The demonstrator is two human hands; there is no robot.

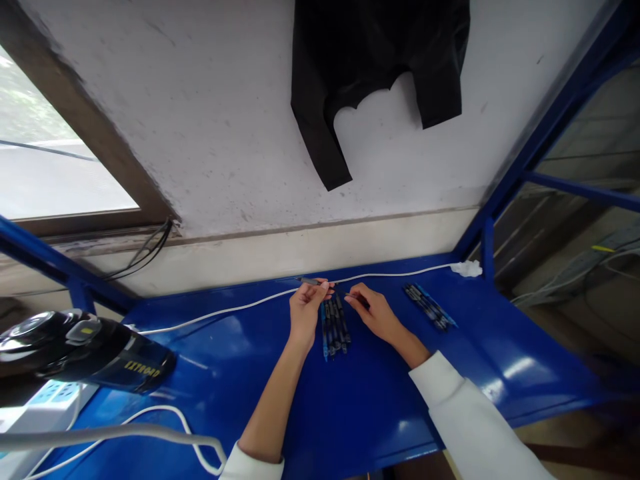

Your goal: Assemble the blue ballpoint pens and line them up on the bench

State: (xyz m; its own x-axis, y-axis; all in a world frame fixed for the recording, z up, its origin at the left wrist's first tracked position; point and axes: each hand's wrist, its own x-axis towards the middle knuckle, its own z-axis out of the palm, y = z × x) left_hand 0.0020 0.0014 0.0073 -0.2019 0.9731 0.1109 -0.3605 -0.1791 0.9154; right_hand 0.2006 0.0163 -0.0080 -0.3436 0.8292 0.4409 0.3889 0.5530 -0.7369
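My left hand point(306, 310) pinches a thin dark pen point(309, 281) that points left, close to the back of the blue table point(380, 400). Just to its right, my right hand point(373, 312) has its fingers pressed together around a small dark piece point(350, 295), too small to name. Between and below both hands lies a row of several dark pens point(335, 330), with a light blue one at its left side. Another group of dark and blue pens point(427, 307) rests on the table to the right of my right hand.
A black bottle point(100, 350) lies at the left beside a white power strip point(47, 407). One white cable point(225, 311) runs along the back to crumpled white material point(467, 269); a thicker one point(125, 433) crosses the lower left. Black clothing point(380, 47) hangs on the wall.
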